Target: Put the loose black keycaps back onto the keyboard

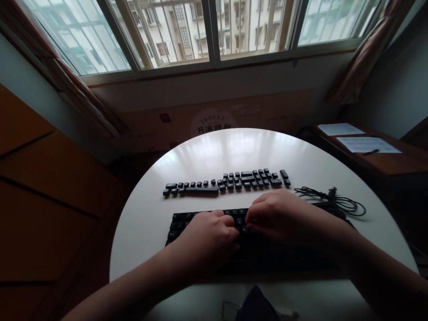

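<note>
A black keyboard [179, 217] lies on the white round table. Keycaps fill its upper left rows, while its lower and right parts are dark and hard to read. My left hand [212, 232] rests over the middle of the keyboard with its fingers curled down; anything under the fingertips is hidden. Just to the right, my right hand [276, 213] is closed in a pinch at the upper rows, and what it pinches does not show. Beyond the keyboard lie loose black keycaps [247, 179] in rows, with a long space bar [201, 191] at their left.
A coiled black cable [349, 206] with its plug lies right of the keyboard on the white table [140, 240]. Papers [368, 145] and a pen [371, 152] are on a brown desk at the right. A dark blue pointed object [256, 305] shows at the near edge.
</note>
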The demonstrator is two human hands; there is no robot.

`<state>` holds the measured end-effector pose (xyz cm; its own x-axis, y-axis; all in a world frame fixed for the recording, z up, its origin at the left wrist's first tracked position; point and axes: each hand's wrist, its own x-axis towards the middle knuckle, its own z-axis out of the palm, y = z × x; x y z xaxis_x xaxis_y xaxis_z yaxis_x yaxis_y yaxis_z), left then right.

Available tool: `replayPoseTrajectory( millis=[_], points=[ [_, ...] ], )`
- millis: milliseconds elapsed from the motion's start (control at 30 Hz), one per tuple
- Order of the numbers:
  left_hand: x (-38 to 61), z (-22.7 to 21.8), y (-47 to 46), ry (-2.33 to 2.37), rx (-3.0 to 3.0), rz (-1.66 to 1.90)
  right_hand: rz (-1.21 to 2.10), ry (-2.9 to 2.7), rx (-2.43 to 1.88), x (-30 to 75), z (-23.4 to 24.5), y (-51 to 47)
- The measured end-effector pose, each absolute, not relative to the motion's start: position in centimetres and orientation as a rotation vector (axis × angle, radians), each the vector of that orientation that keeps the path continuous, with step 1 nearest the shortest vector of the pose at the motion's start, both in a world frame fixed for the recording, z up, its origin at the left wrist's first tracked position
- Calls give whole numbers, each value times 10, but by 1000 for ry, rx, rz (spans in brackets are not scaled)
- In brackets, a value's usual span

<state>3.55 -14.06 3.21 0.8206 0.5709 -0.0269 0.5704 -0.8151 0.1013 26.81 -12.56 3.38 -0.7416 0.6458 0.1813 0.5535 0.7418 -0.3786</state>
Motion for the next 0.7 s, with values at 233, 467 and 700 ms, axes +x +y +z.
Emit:
replayPoseTrajectory(
  millis=[233, 467, 700],
  points=[
    [39, 21, -144, 906, 2999, -16, 508, -2802, -1037, 259, 32, -136],
    [44, 22, -153, 963, 3070, -56, 389, -2821, -1139, 249, 23, -137],
    [41, 23, -147, 947, 2982, -5, 406, -2786, -1242, 244, 22, -137]
  ],
)
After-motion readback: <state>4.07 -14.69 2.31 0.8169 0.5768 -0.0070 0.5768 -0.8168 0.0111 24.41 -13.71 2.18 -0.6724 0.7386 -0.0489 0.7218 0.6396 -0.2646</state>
